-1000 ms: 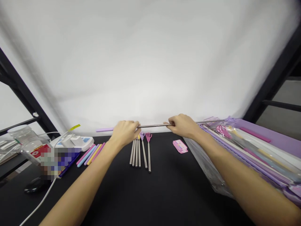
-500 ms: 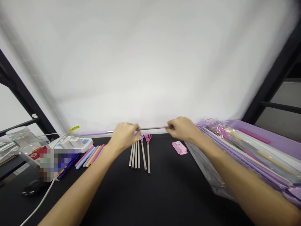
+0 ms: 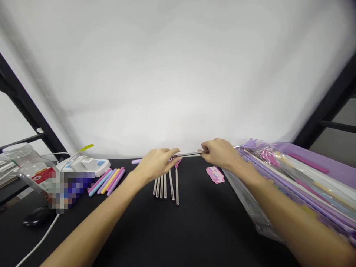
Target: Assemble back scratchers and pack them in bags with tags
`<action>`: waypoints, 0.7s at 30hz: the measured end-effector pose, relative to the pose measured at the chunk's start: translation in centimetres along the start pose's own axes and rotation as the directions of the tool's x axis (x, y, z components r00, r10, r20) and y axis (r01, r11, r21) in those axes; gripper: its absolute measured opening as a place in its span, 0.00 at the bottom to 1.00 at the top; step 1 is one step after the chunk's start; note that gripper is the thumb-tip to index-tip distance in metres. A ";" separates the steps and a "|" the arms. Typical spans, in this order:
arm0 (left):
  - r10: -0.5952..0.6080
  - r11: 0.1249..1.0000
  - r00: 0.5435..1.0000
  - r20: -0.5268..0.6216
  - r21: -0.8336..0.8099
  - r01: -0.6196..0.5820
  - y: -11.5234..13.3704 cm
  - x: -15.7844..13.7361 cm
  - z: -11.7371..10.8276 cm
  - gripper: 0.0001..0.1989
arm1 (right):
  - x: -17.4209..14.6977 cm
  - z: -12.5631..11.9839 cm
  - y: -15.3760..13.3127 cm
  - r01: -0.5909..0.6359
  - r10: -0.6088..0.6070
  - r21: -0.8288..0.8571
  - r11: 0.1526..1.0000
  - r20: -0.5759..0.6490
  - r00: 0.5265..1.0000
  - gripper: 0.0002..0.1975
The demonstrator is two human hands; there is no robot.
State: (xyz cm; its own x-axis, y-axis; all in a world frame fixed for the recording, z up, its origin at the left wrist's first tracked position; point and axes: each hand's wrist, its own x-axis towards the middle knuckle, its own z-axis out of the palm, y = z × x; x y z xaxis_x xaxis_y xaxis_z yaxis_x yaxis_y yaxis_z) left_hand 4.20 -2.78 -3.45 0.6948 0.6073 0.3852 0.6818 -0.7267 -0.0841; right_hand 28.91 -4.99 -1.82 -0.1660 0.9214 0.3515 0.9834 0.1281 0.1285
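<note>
A telescopic back scratcher stretches level across the far side of the black table, its thin metal rod (image 3: pixel 190 154) showing between my hands. My left hand (image 3: pixel 157 163) is closed around its left part, and a purple handle end (image 3: pixel 136 161) sticks out beyond. Fingers of my right hand (image 3: pixel 218 152) grip the rod further right; past them it runs toward a purple claw head (image 3: pixel 255 144) by the basket. Below my left hand lie several metal rods (image 3: pixel 161 187) side by side. One has a pink claw head (image 3: pixel 177 163), partly hidden by my fingers.
Several pastel handle sleeves (image 3: pixel 107 181) lie at left, near a white power strip (image 3: pixel 101 167), a clear jar (image 3: pixel 30 167) and a cable. Pink cards (image 3: pixel 215 174) are stacked right of centre. A purple basket (image 3: pixel 314 159) with bagged back scratchers stands at right. A white wall rises behind.
The purple handle has slid right toward my left hand, so less of it shows at left. My left hand has shifted slightly right, over the claw heads. My right hand keeps its grip.
</note>
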 end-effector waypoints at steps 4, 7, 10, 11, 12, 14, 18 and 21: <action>0.057 0.998 0.998 -0.030 -0.017 -0.058 -0.2 -0.1 -0.4 0.21 | 0.1 0.0 -0.7 0.036 -0.036 0.023 0.999 -0.029 0.999 0.09; 0.003 1.000 1.000 -0.002 0.015 -0.003 -2.5 -0.4 -1.1 0.21 | 0.2 0.0 0.6 -0.044 0.044 0.020 0.999 -0.024 0.999 0.10; 0.004 0.999 1.000 0.010 -0.044 -0.003 -3.1 -0.4 -1.3 0.22 | 0.1 0.3 0.3 -0.048 0.048 -0.011 0.999 -0.008 0.999 0.11; 0.018 0.997 1.000 0.001 -0.075 -0.018 -2.8 -0.3 -1.4 0.22 | 0.0 0.4 -0.3 -0.040 0.040 -0.020 0.999 -0.008 0.999 0.11; 0.028 0.995 1.000 -0.009 -0.100 -0.029 -2.3 -0.2 -1.4 0.21 | 0.0 0.6 -0.9 -0.034 0.034 -0.024 0.999 -0.011 0.999 0.11; 0.034 0.991 0.999 -0.018 -0.128 -0.036 -1.3 0.0 -1.4 0.20 | -0.1 0.7 -2.1 -0.015 0.015 -0.008 1.000 -0.013 1.000 0.12; 0.024 0.991 1.000 0.014 -0.135 -0.022 -1.4 -0.3 -1.9 0.15 | 0.0 0.2 -1.3 0.069 -0.070 0.036 0.997 0.011 0.997 0.10; -0.049 0.993 0.998 0.043 -0.110 0.053 -3.5 -1.1 -2.1 0.11 | 0.1 -0.6 1.6 0.014 -0.013 -0.112 0.994 0.013 1.000 0.13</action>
State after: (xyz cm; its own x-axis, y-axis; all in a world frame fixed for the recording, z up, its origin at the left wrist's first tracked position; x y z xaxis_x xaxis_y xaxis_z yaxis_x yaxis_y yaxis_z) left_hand 0.53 -1.56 -1.62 0.6698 0.6552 0.3494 0.6886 -0.7242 0.0378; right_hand 30.39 -4.97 -1.00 -0.1777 0.9243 0.3378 0.9666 0.0995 0.2362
